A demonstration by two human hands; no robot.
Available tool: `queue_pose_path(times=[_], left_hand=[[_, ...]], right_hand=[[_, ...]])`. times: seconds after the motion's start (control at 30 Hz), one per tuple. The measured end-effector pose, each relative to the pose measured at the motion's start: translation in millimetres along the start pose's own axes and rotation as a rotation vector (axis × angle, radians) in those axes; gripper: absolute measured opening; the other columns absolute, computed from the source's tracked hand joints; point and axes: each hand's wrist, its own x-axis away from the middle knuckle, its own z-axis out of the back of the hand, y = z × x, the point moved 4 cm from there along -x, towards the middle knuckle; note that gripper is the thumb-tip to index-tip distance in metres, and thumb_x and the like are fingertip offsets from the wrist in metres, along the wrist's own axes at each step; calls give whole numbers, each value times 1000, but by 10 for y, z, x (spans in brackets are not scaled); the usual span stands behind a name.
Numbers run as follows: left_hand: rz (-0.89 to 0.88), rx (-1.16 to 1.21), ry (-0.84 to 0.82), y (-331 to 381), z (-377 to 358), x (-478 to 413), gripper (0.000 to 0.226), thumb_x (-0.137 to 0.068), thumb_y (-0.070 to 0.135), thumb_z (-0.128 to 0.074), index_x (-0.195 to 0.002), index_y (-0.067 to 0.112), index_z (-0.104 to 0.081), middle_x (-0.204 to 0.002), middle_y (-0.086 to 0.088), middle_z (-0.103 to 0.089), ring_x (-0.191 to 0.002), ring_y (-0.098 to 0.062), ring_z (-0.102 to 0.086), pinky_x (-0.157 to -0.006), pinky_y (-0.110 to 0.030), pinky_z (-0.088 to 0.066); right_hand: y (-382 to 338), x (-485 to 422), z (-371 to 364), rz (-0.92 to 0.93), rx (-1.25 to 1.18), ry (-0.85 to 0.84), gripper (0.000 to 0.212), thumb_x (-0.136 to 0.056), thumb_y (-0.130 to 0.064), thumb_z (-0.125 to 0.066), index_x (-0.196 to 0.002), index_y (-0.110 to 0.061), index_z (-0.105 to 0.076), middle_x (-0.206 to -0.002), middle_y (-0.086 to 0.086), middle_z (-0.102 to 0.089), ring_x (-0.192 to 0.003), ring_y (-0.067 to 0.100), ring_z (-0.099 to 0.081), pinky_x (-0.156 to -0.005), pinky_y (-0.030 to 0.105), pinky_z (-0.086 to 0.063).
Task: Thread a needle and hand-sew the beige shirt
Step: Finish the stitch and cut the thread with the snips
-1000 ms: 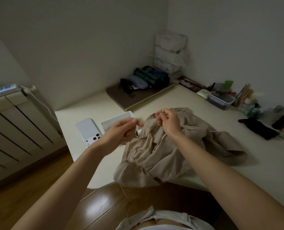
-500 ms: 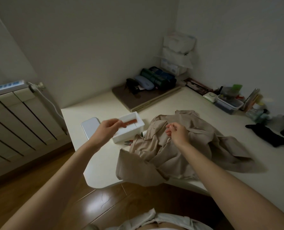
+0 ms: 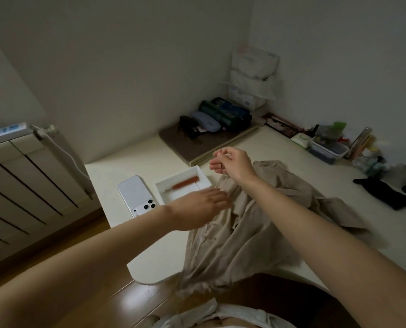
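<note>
L hand [image 3: 202, 204]: flat, empty, blurred by tray [image 3: 204, 178]; red tool [image 3: 184, 182] it held 0.5 s ago now lies inside. R hand [image 3: 235, 165]: lifted above shirt [image 3: 244, 221] crumpled at table [image 3: 149, 162] edge, pinching needle [image 3: 221, 165], I think. I judge prep done, stitching next.

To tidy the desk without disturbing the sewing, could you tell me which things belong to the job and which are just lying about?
For the job: beige shirt, needle pinched in the right hand, left hand near the tray, white tray holding a reddish-brown item.
Lying about: white phone, black cloth, clear lidded box, pouches, tissue packs.
</note>
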Motion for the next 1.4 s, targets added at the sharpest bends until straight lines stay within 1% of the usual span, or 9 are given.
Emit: queue_pose_path(times=[0.07,0.17,0.3,0.5,0.7,0.8,0.9,1.2,1.4], left_hand=[[10,-224,-239,-189,-273,42,49,-102,26,-32,-149,13,-28,-154,-7,-31,-145,-20,-21,-117,-32,2],[51,-506,-431,-472,-428,242,49,-101,39,-29,-140,15,-44,-134,-5,-56,-128,-22,-49,-115,-36,-19],[217,-81,-688,-599,-280,393,44,-101,43,-37,-111,10,-64,-107,-4,-68,-95,-18,-63,-86,-27,-47],[391,662,-422,-999,335,298,23,-92,28,-61,-72,20,-68,-68,5,-56,-57,0,-44,-61,-16,-35],[437,1192,266,-1393,748,142,25,-85,31,-60,-69,12,-63,-62,7,-62,-53,1,-45,-58,-12,-35],[476,1419,434,-1495,690,74,27,-87,31,-57,-71,9,-61,-54,0,-52,-47,-3,-45,-65,-19,-38],[541,1649,510,-1544,583,50,24,-85,32,-53,-74,12,-60,-43,9,-33,-38,-3,-28,-43,-14,-32],[647,1673,521,-1649,398,123,18,-93,26,-48,-92,14,-62,-44,13,-26,-36,1,-19,-33,-12,-16],[560,1472,449,-1626,425,173,22,-90,23,-52,-83,19,-72,-46,13,-30,-41,-2,-21,-39,-13,-18]], right_hand=[[-45,-77,3,0,-10,5,17,-100,-10,-43,-94,-8,-58,-79,3,-67,-72,15,-68,-71,27,-57],[-45,-171,56,-18,-19,49,18,-100,-9,-41,-95,-7,-58,-78,4,-66,-69,13,-65,-65,22,-54],[33,-259,183,-49,65,152,20,-100,-10,-41,-98,-8,-60,-81,4,-65,-66,8,-59,-59,16,-47],[161,-389,228,-88,101,264,23,-100,-9,-39,-100,-6,-62,-76,0,-62,-64,5,-54,-58,15,-45],[164,-395,114,-87,97,255,22,-101,-13,-40,-96,-12,-62,-79,2,-65,-65,7,-54,-59,18,-44],[99,-344,10,-52,117,209,24,-102,-19,-39,-92,-20,-60,-78,0,-63,-62,6,-50,-57,18,-39],[43,-257,-107,-11,150,127,26,-103,-18,-35,-101,-17,-61,-75,-3,-56,-54,-1,-45,-53,14,-34],[-55,-28,-524,123,252,-147,17,-101,-15,-39,-106,-28,-49,-70,-9,-59,-68,5,-53,-70,16,-42],[-1,-163,-582,-72,128,-113,36,-101,-6,-35,-78,-25,-56,-66,-4,-49,-57,5,-43,-58,16,-34]])
